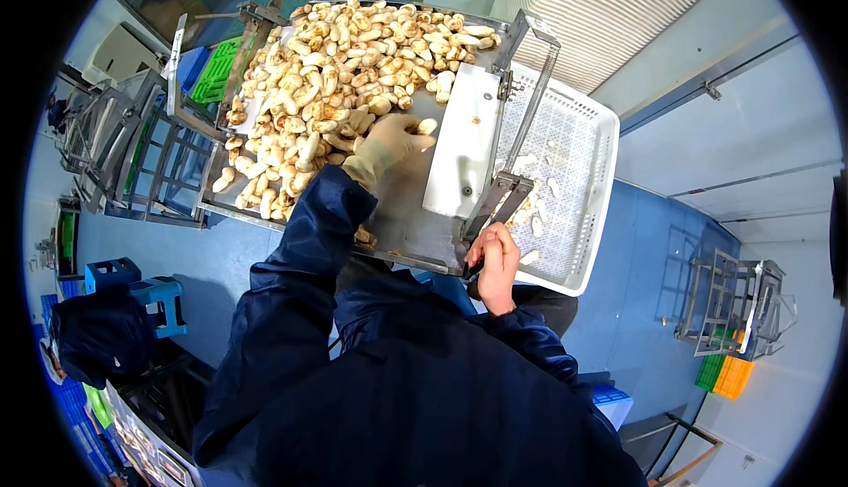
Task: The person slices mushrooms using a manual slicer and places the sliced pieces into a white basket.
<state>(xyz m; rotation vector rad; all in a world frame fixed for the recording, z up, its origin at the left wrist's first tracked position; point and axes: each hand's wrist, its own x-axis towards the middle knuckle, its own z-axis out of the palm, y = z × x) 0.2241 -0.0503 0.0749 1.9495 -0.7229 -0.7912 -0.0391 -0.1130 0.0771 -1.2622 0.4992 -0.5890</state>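
Note:
My left hand [387,142], in a pale glove, holds a stubby mushroom [426,127] by its fingers above the steel table [411,215]. Just to its right lies a white plastic cutting board [457,149]. A big heap of cream-coloured mushrooms [311,103] with brown ends spreads to the left and far side of that hand. My bare right hand [495,263] is closed around the near end of the metal lever [507,202] of a hand-operated cutter, whose coil spring [540,83] stands at the far end. The blade's edge is hidden under the lever.
A white perforated plastic crate [606,149] sits right of the cutter, with small cut mushroom pieces [527,205] inside. A second metal lever frame [175,83] rises at the table's left. Blue stools [162,298] stand on the floor, left. Metal racks [735,301] are at the far right.

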